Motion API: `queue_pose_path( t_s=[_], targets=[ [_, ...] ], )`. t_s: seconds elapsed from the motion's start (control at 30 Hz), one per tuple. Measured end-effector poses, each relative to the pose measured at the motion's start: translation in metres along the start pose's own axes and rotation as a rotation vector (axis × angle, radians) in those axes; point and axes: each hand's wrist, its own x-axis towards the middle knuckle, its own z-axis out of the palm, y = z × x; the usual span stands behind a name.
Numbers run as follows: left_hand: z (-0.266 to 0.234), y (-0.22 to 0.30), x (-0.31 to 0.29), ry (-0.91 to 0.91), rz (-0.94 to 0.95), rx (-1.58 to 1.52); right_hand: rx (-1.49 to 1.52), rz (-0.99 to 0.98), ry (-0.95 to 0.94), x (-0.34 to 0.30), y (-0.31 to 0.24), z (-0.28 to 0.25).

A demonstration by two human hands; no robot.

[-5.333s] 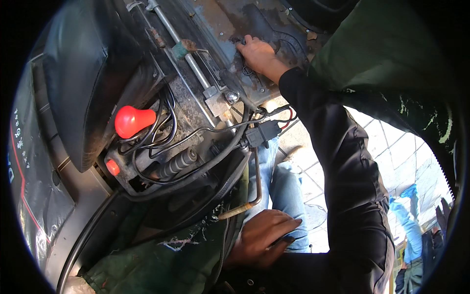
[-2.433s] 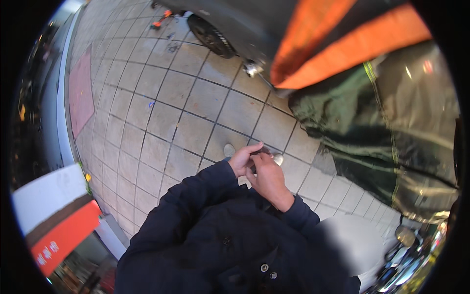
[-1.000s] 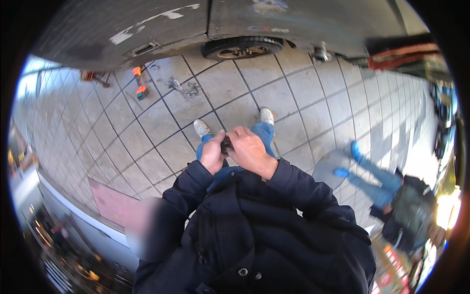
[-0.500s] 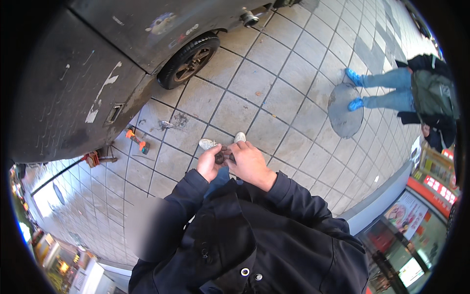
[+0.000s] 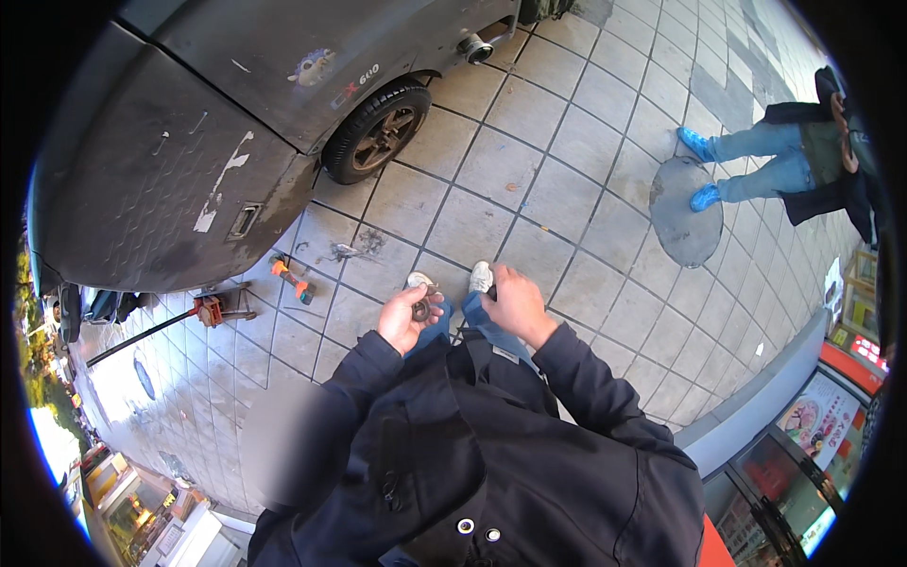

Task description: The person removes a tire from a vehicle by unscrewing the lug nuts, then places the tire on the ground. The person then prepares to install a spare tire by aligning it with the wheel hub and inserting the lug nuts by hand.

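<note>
Now, left grip [image 5: 404,325]: curled round one dark ring-shaped part [image 5: 420,310].
Right grip [image 5: 522,307]: pinching one dark piece [image 5: 491,292], mostly hidden.
Ring-shaped part: probably stiff, dense, perhaps greasy; best held by its rim.
Tiled floor [image 5: 482,184]: one orange cordless tool [image 5: 291,280], one red jack [image 5: 213,312].
Vehicle [image 5: 269,113]: one wheel [image 5: 380,132] showing.

Left hand [image 5: 402,319], palm upturned, holding a small dark ring-shaped part [image 5: 420,311]; right hand [image 5: 520,307], near but apart, gripping a small dark object [image 5: 492,293], its shape partly hidden. Upper left — a dark vehicle [image 5: 227,104] with a wheel [image 5: 378,132]; near it on the tiled floor [image 5: 468,222], an orange tool [image 5: 292,279] and a red jack [image 5: 213,310]. Right — a person [image 5: 763,170] in blue shoe covers [image 5: 696,145].
</note>
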Motion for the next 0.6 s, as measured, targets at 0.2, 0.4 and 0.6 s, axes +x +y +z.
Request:
queue_pose_path(
  t_s=[0.2, 0.4, 0.6],
  targets=[
    [-0.012, -0.012, -0.016, 0.135, 0.006, -0.065, 0.102, 0.028, -0.106, 0.055, -0.013, 0.035],
    [-0.025, -0.022, -0.012, 0.185, -0.012, -0.107, 0.270, -0.077, 0.066, 0.137, -0.122, -0.008],
    [-0.034, -0.019, -0.007, 0.178, -0.039, -0.186, 0.318, -0.120, -0.041, 0.118, -0.116, -0.028]
  ],
)
